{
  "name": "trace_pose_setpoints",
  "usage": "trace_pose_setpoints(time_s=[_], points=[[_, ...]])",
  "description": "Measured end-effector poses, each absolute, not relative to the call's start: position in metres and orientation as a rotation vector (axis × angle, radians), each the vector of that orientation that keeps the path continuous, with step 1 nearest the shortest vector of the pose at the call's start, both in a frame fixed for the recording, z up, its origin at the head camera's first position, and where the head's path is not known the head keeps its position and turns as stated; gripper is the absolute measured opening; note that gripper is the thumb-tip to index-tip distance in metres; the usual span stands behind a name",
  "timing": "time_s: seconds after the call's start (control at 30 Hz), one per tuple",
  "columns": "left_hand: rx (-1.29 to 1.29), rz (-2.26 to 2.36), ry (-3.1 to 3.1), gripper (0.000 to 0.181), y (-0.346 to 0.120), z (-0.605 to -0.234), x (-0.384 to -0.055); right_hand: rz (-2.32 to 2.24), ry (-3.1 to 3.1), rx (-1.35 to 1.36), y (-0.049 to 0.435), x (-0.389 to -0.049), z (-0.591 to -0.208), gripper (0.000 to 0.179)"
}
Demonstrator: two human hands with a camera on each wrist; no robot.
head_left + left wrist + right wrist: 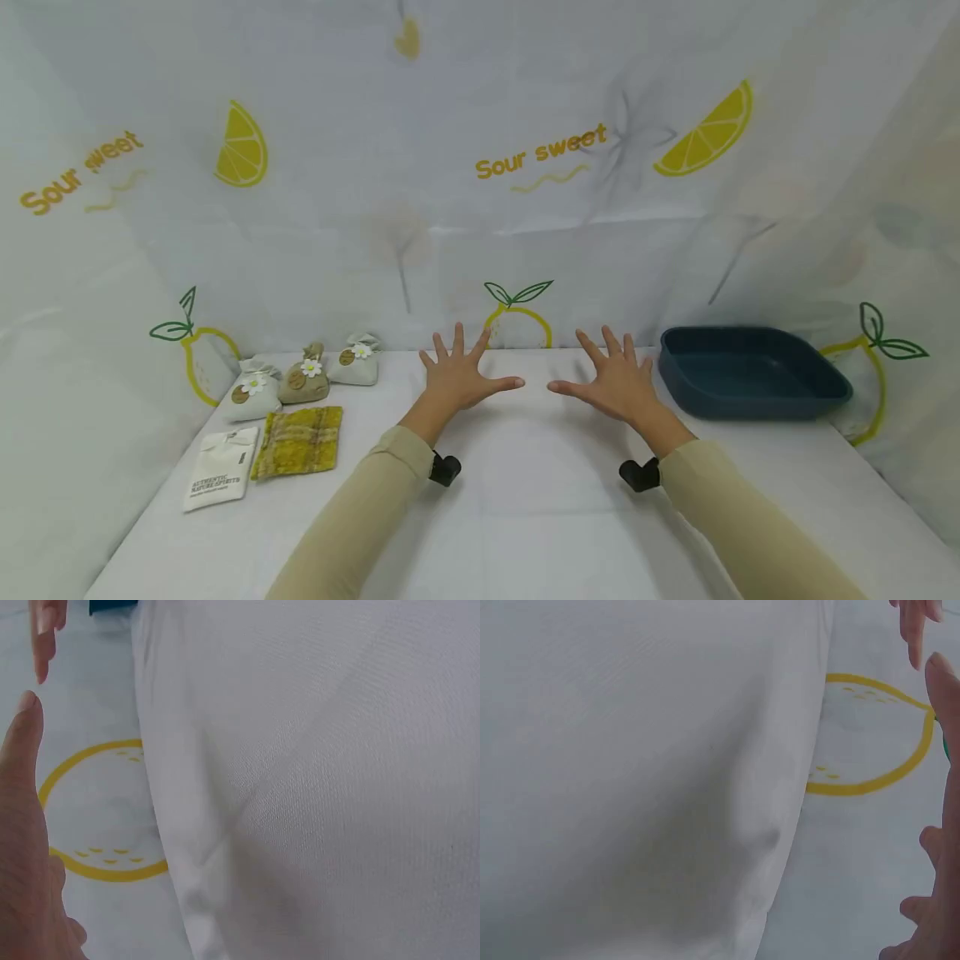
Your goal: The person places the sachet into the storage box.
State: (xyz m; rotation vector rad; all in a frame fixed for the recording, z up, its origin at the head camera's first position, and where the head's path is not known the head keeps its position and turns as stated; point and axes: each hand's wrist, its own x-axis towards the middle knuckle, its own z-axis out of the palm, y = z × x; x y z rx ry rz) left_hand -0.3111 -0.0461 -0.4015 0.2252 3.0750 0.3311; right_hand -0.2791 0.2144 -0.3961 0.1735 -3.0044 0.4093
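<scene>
At the near edge, two beige sleeves [352,517] reach over a white-covered table [555,542].

On the near left lies a flat white packet [222,467] with dark lettering, and just right of it a yellow plaid fabric sachet [298,442].

Farther in, near the middle, the left hand [456,377] and right hand [617,382] are raised, fingers fanned wide, thumbs pointing at each other across a gap. Neither holds anything. Judging by the pose, doing this well means keeping both hands level, fingers fully spread, thumbs apart and both in plain sight.

On the far left, three tied pouches stand in a slanting row: a white pouch [255,404], a brown pouch [303,387] and a smaller cream pouch [365,372], the one nearest the left hand. Each bears a daisy and a round tag; their contents are hidden.

On the far right, just beside the right hand, sits a dark blue tray [757,409] with rounded corners, its inner floor visible.

Farthest away hangs a pale curtain [337,250] printed with lemons and "Sour sweet".
</scene>
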Motion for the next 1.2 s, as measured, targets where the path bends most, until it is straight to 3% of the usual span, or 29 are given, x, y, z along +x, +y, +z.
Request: trace_pose_setpoints(time_s=[0.27,0.43,0.8,1.2], points=[[0.31,0.419,3.078,0.108,-0.033,-0.399,-0.303,0.597,-2.696,0.283,0.263,-0.245,-0.412,0.104],[0.372,0.496,3.073,0.109,-0.008,-0.397,-0.297,0.823,-2.238,0.308,0.299,-0.24,-0.421,0.096],[0.508,0.785,3.018,0.107,0.066,-0.4,-0.29,0.841,-2.143,-0.031,0.367,-0.228,-0.416,0.092],[0.602,0.913,3.058,0.1,0.126,-0.42,-0.284,0.857,-2.195,-0.306,0.411,-0.221,-0.435,0.087]])
